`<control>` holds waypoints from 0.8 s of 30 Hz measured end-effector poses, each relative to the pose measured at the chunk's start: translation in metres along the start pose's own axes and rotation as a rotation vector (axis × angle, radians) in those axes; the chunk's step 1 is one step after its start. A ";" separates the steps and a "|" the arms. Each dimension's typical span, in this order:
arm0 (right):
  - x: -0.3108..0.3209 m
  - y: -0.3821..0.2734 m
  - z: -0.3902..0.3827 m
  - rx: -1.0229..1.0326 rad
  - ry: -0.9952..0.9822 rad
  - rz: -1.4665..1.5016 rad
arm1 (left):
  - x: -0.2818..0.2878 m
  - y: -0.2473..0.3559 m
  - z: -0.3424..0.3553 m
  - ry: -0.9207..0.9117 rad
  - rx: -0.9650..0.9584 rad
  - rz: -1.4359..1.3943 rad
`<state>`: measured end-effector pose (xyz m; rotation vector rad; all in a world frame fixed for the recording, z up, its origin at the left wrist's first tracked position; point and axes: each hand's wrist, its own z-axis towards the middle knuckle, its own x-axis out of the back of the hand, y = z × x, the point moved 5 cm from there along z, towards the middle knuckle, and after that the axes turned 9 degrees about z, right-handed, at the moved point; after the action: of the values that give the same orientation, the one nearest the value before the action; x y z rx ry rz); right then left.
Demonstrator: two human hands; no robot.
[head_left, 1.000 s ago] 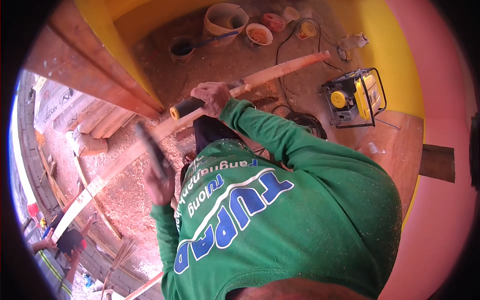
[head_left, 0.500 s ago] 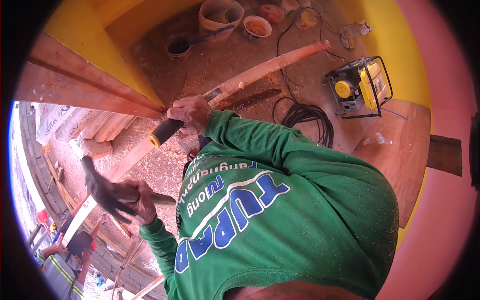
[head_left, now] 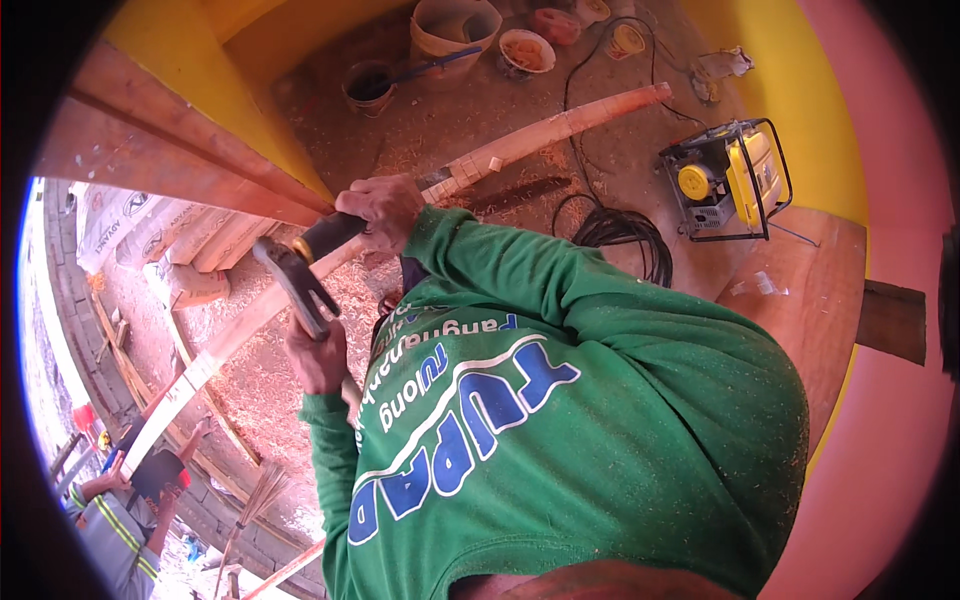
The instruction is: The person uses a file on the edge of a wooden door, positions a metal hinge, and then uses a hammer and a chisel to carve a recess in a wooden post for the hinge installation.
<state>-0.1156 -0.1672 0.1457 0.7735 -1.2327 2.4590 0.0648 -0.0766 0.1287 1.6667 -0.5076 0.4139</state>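
Note:
My left hand grips a claw hammer by its handle, near the head. The head is close to the butt of a chisel with a black handle and a yellow end; whether they touch I cannot tell. My right hand is wrapped round the chisel's handle and hides part of it. The chisel's dark blade lies along a long timber. Notches and scored lines show on the wood, and a small wood chip rests on it. The timber runs from far right to near left, passing beneath my right hand.
A yellow and black generator stands at right beside coiled black cable. Buckets are at the back. Filled sacks and a wooden door frame are at left. Another person is at lower left. Wood shavings litter the floor.
My left hand has swung the hammer up and right, bringing its head close to the chisel's butt. My right hand holds the chisel in nearly the same place.

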 end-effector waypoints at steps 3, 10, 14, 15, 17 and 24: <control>-0.004 0.003 0.000 -0.043 -0.042 -0.017 | 0.004 -0.009 -0.001 0.080 0.143 -0.134; -0.006 0.004 0.003 -0.050 -0.085 -0.090 | -0.007 -0.009 0.012 -0.112 0.119 -0.157; -0.015 0.013 0.003 -0.155 -0.194 -0.150 | 0.014 -0.008 0.011 0.232 -0.109 -0.054; -0.015 0.013 0.003 -0.147 -0.185 -0.150 | 0.016 -0.022 0.010 0.350 0.119 -0.197; -0.013 0.011 0.004 -0.071 -0.091 -0.123 | 0.013 -0.014 0.013 0.240 -0.017 -0.184; -0.009 0.015 0.002 -0.096 -0.067 -0.098 | 0.018 -0.013 0.019 0.233 -0.080 0.051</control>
<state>-0.1141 -0.1775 0.1314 0.8742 -1.2941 2.2953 0.0867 -0.0959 0.1249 1.5078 -0.3887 0.6088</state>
